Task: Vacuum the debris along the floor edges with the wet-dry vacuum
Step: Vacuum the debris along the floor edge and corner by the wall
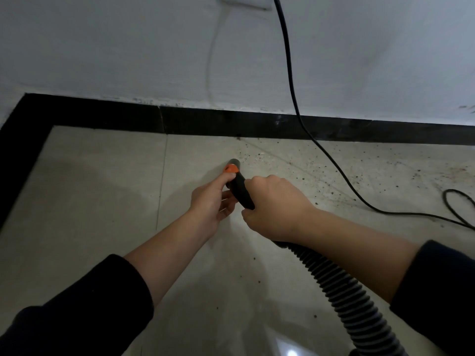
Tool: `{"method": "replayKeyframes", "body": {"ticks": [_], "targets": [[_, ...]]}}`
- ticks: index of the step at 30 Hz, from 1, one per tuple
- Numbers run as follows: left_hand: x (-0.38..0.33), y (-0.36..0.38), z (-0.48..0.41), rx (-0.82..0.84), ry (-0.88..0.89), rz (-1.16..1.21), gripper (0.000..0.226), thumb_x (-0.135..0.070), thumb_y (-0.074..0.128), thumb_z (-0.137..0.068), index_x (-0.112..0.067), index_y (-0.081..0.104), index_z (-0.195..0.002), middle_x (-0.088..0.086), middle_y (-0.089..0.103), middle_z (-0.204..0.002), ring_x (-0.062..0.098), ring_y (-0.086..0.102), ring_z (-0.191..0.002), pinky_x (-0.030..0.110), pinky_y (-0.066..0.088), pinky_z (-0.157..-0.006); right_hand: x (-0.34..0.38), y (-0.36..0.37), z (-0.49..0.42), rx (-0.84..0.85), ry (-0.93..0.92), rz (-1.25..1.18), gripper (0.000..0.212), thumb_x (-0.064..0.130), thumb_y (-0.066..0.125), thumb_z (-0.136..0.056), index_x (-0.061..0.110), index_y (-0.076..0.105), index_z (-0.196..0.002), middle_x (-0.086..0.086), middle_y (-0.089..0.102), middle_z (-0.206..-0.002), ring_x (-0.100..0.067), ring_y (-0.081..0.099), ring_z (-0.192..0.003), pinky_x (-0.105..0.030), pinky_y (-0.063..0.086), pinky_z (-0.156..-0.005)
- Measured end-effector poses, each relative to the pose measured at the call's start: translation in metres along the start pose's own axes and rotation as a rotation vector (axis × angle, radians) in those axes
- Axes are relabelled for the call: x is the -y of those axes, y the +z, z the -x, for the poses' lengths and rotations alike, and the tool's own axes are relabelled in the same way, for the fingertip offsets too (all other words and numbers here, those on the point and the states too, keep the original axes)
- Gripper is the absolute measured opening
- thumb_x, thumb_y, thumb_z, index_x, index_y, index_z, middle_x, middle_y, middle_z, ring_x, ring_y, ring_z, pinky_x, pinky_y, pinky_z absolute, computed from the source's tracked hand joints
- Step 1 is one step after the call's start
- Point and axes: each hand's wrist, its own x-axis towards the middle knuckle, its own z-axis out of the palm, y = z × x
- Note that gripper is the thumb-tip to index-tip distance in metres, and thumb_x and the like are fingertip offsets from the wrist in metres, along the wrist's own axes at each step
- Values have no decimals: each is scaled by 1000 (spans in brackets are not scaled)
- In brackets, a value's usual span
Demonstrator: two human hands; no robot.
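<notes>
Black nozzle (240,187) w/ orange collar (231,168) sits mid-frame, tip low over the tile floor (90,188), short of the baseboard (218,122); can't tell if the tip touches the tile. R hand (273,209) has its fingers wrapped round the rear of the tube, where the ribbed hose (347,291) joins. L hand (212,201) grips the front: thumb up against the orange part, other fingers curled underneath. Long axis runs from the hands away toward the wall, leaning a bit left. Debris (321,173), dark specks, lies mostly right of the tip & along the baseboard foot, i.e. on the R-hand side. Power cord (289,80) drops down the wall & crosses that speckled patch. Next sweep prob needs the tip swung right & fwd to the edge, w/o snagging the cord.
</notes>
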Motion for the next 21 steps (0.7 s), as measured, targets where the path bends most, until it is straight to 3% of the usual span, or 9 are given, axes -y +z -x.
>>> {"method": "replayKeyframes", "body": {"ticks": [4, 9, 21], "targets": [[-3, 1, -1, -18, 11, 9, 35, -32, 74, -84, -10, 66, -109, 13, 67, -95, 19, 61, -76, 29, 50, -65, 0, 0, -4, -15, -1, 10, 31, 15, 55, -85, 23, 31, -68, 1, 44, -67, -11, 42, -55, -23, 34, -47], [-6, 3, -3, -26, 29, -9, 27, -33, 74, -84, -13, 66, -101, 12, 69, -97, 21, 65, -85, 30, 52, -72, -1, 1, -9, -23, 19, -7, 15, 16, 55, -87, 18, 41, -82, 0, 44, -68, -11, 43, -55, -22, 34, -47], [-8, 5, -6, -37, 35, -17, 19, -30, 72, -87, -13, 66, -95, 11, 69, -91, 19, 64, -79, 29, 53, -70, -3, 2, -10, -30, 19, -35, 15, 16, 54, -88, 18, 39, -86, 0, 43, -70, -12, 42, -56, -24, 39, -49]]}}
